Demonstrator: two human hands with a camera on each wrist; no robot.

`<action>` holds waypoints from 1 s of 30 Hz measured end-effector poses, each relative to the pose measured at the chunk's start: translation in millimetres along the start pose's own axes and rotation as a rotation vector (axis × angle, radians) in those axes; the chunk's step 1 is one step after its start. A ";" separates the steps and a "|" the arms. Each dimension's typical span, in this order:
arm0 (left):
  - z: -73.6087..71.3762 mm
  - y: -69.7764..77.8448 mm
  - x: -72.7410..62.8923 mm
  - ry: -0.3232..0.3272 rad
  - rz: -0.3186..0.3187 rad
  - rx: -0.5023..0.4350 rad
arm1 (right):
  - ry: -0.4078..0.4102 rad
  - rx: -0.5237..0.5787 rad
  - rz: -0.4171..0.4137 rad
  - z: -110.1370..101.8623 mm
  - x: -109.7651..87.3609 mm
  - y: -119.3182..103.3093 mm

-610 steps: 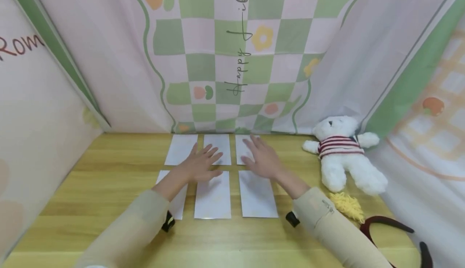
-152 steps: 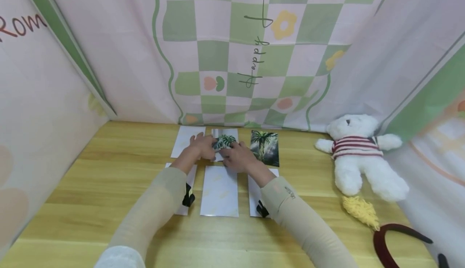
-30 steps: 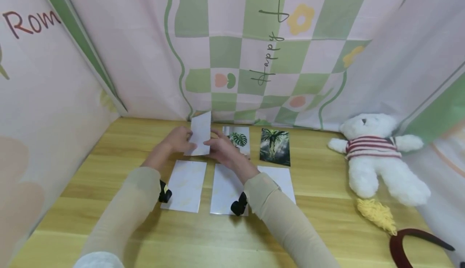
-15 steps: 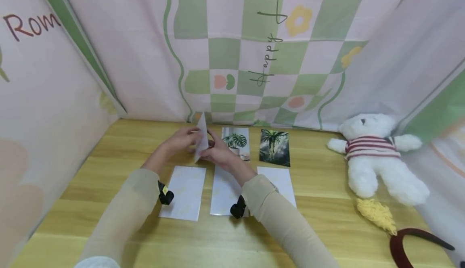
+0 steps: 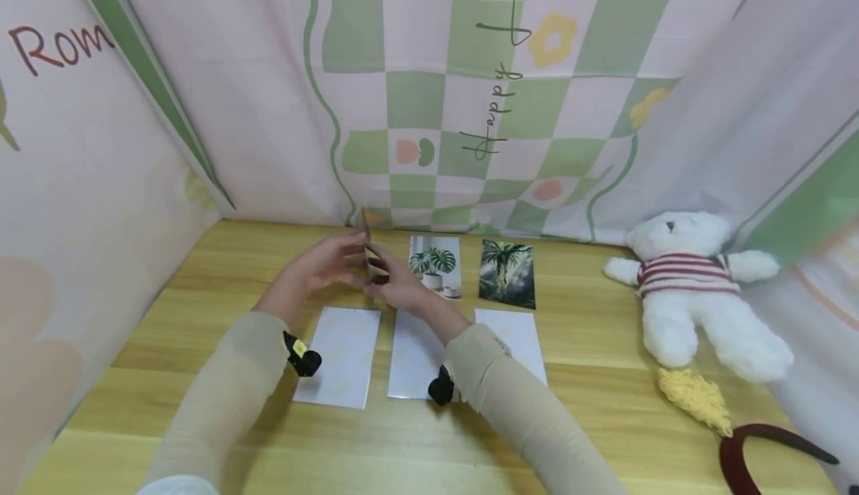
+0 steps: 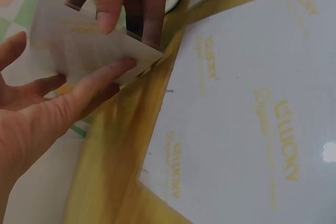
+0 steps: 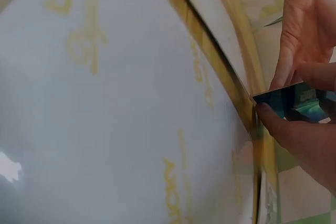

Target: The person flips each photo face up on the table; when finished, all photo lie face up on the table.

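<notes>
Wooden desk [image 5: 174, 279] below, my right hand [image 5: 406, 286] pinches an upright card [image 6: 94, 51]; my left hand [image 5: 322, 262] touches it, fingers spread. Seems mid-flip; I'd lay it flat next.

Read "LUCKY" and "Digital" in yellow on white photo-card back [image 6: 241, 93]; "LUCKY" also on raised photo card [image 6: 76, 48]. Read "Happy" (running sideways) on green-checked curtain [image 5: 416, 100], "Rom" on left-hand curtain [image 5: 74, 122].

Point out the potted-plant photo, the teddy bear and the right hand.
Potted-plant photo [image 5: 435, 264], head view: printed leaves.
Teddy bear [image 5: 688, 275], head view: striped shirt.
Right hand [image 5: 404, 285], head view: back of hand.
</notes>
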State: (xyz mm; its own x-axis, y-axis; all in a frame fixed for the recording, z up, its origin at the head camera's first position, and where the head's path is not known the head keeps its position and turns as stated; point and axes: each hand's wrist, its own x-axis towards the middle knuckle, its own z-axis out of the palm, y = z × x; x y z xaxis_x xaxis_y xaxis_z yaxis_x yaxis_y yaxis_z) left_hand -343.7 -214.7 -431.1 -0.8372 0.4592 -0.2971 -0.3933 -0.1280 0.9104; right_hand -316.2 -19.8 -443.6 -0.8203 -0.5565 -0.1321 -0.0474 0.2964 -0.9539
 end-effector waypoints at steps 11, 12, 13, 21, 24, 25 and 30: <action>-15.5 5.2 -14.2 0.027 0.032 -0.102 | 0.012 -0.545 -0.076 1.3 1.4 -2.8; -17.5 5.3 -15.1 0.035 0.041 -0.074 | 0.008 -0.562 -0.069 1.5 1.1 -3.0; -19.7 5.0 -15.7 0.050 0.042 -0.058 | 0.007 -0.592 -0.069 1.7 1.1 -3.2; -30.4 -5.5 -16.1 0.259 0.018 0.126 | -0.012 -0.891 -0.124 5.8 3.4 -0.3; -29.4 -9.7 -12.5 0.363 -0.002 0.202 | -0.018 -0.941 -0.114 6.7 3.4 2.5; -28.3 -10.8 -11.3 0.400 -0.008 0.225 | -0.020 -0.952 -0.107 6.9 3.2 3.1; -22.3 -14.4 -6.4 0.593 -0.017 0.436 | -0.030 -0.989 -0.093 7.7 2.8 3.5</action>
State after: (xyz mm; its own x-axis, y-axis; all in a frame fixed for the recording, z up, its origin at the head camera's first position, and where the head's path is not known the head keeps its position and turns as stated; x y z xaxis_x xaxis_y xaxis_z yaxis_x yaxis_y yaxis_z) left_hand -341.1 -235.4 -448.7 -0.9457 -0.1102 -0.3057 -0.3248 0.2931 0.8992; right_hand -314.3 -26.3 -449.4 -0.7752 -0.6256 -0.0877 -0.5760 0.7569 -0.3088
